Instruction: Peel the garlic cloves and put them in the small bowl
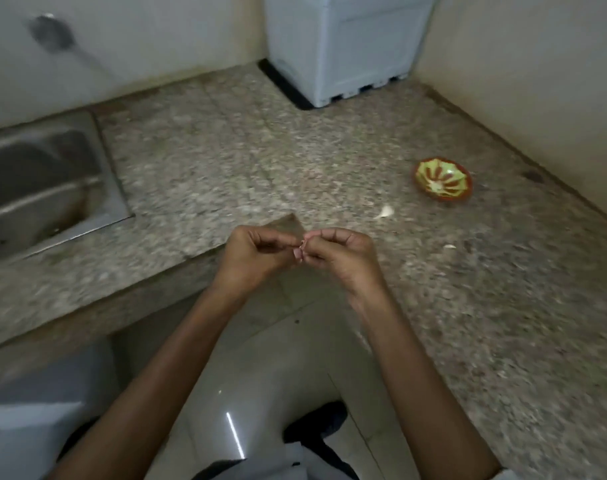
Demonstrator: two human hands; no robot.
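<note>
Clove [302,244] sat pinched between our left hand [257,254] and right hand [341,254], both together; we judged short nail tugs at its skin best, small bowl [445,198] at two o'clock.

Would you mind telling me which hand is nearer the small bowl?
Right. The right hand is left of the small bowl and closer to the body; the left hand is farther left.

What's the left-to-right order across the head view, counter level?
sink → left hand → pinched clove → right hand → loose clove → small bowl. The white appliance at the back is left out because it spans the hands' columns.
</note>
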